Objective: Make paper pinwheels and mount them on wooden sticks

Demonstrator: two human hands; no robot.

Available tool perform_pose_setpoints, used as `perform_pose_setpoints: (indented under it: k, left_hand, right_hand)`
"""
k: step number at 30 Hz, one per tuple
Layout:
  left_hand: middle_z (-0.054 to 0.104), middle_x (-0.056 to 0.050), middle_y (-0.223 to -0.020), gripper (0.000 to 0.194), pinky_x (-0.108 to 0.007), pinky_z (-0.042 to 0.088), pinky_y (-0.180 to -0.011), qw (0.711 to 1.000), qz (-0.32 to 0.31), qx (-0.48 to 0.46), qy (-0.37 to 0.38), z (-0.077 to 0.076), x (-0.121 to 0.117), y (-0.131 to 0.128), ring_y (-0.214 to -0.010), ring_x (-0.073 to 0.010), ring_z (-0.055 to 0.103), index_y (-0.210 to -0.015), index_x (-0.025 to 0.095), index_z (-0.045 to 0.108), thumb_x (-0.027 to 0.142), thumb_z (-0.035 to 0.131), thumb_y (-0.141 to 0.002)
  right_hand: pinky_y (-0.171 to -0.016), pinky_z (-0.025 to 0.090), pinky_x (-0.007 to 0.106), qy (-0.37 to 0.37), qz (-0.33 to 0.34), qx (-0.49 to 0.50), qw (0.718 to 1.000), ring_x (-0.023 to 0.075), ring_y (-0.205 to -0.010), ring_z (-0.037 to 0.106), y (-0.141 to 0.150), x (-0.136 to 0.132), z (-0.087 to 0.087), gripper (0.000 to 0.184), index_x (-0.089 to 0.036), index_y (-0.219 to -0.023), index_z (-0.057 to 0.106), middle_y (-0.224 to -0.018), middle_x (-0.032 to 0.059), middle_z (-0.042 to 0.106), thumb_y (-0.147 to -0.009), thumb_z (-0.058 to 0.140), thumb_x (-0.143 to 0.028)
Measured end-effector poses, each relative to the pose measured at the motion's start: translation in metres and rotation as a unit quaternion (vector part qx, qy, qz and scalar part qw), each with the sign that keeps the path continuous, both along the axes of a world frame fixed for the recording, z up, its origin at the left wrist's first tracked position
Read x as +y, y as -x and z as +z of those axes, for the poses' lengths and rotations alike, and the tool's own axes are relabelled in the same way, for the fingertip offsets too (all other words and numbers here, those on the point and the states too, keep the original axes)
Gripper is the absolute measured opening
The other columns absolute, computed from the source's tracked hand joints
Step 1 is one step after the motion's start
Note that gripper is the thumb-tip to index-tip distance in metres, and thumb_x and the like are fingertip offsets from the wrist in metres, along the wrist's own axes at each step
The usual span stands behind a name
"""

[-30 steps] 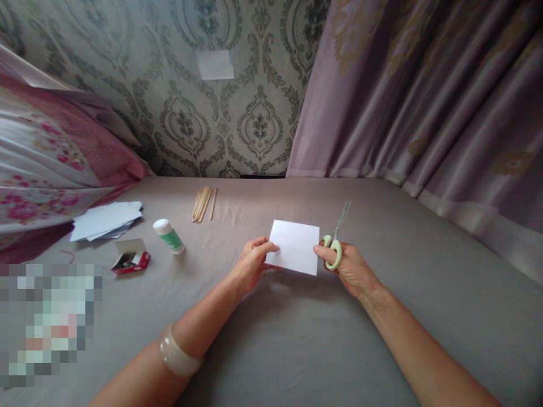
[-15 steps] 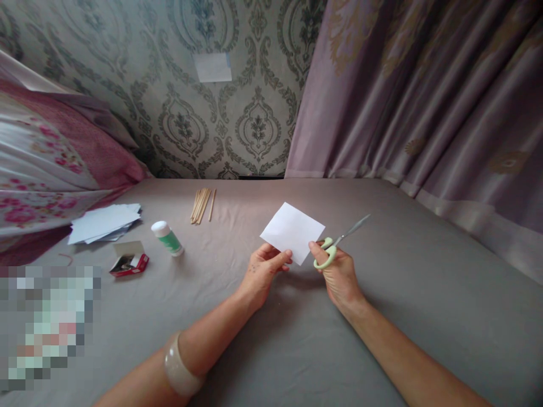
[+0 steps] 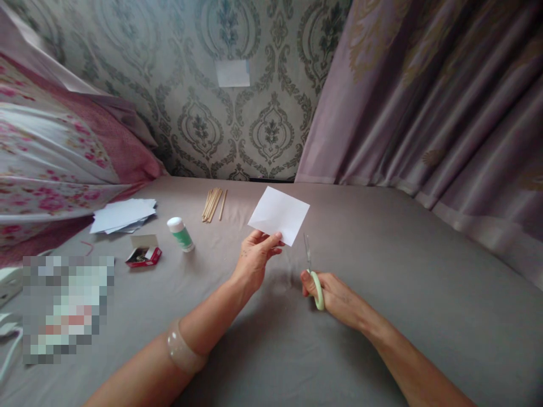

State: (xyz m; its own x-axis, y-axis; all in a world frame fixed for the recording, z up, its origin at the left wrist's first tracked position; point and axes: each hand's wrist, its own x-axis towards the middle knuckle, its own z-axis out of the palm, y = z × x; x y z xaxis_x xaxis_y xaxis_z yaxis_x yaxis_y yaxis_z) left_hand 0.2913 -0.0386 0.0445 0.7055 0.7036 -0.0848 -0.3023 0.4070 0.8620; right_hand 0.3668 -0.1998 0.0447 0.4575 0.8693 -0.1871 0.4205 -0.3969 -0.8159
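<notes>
A square of white paper (image 3: 280,215) is pinched along its lower edge by my left hand (image 3: 257,257), thumb on top and fingers beneath. To its right, my right hand (image 3: 328,291) is closed round the pale green handles of a pair of scissors (image 3: 317,289). The scissor blades point up and away, just right of the paper's near corner and apart from it. Seen nearly edge-on, the blades look narrow, and I cannot tell how far apart they are.
On the grey cloth (image 3: 382,243) at the left lie a paper stack (image 3: 123,216), an opened red box (image 3: 145,255), a glue stick (image 3: 181,234) and several wooden sticks (image 3: 213,204). A blurred-out item (image 3: 70,311) and white cable (image 3: 12,353) lie nearer. Curtains (image 3: 382,113) hang at the right.
My right hand has turned and drawn back from the paper, swinging the scissors from pointing right to pointing forward. My left hand still holds the paper. The view has shifted slightly left.
</notes>
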Motion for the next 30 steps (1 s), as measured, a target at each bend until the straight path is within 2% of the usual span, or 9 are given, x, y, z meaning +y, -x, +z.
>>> perform_pose_setpoints:
  k: [4,8,19,30]
  left_hand:
    - [0.068,-0.001,-0.073,0.034,-0.021,0.047,-0.059,1.0,-0.007,0.01,0.001,0.005,-0.005,0.002,-0.064,-0.0106,0.062,-0.08,0.015,0.068,0.028,0.084,-0.053]
    - [0.069,-0.003,-0.077,0.035,-0.023,0.048,-0.061,1.0,-0.021,0.015,0.001,0.008,-0.009,0.004,-0.065,-0.0123,0.064,-0.082,0.016,0.069,0.03,0.084,-0.054]
    - [0.07,-0.002,-0.077,0.032,-0.025,0.05,-0.064,1.0,-0.025,0.012,0.003,0.007,-0.014,0.005,-0.066,-0.0134,0.064,-0.082,0.016,0.068,0.029,0.083,-0.056]
    - [0.069,-0.002,-0.077,0.032,-0.026,0.051,-0.065,1.0,-0.027,0.009,0.004,0.006,-0.015,0.005,-0.068,-0.0134,0.064,-0.082,0.016,0.068,0.03,0.082,-0.057]
  right_hand:
    - [-0.05,0.024,0.025,0.018,0.044,0.009,0.999,0.0105,-0.052,0.031,0.002,-0.001,-0.004,0.059,-0.018,-0.058,0.045,-0.053,-0.0034,0.038,-0.084,0.034,-0.07]
    - [-0.051,0.025,0.025,0.011,0.058,0.012,0.998,0.0102,-0.053,0.03,0.001,-0.001,-0.006,0.055,-0.018,-0.06,0.045,-0.054,-0.0036,0.037,-0.085,0.035,-0.067]
    - [-0.054,0.025,0.026,-0.006,0.044,0.029,0.999,0.0104,-0.057,0.029,0.004,-0.001,-0.002,0.048,-0.019,-0.06,0.041,-0.058,-0.0037,0.034,-0.084,0.041,-0.061]
    - [-0.05,0.024,0.025,0.023,0.022,0.02,0.999,0.0104,-0.055,0.03,0.005,0.0,0.0,0.051,-0.019,-0.059,0.04,-0.056,-0.0036,0.033,-0.08,0.044,-0.066]
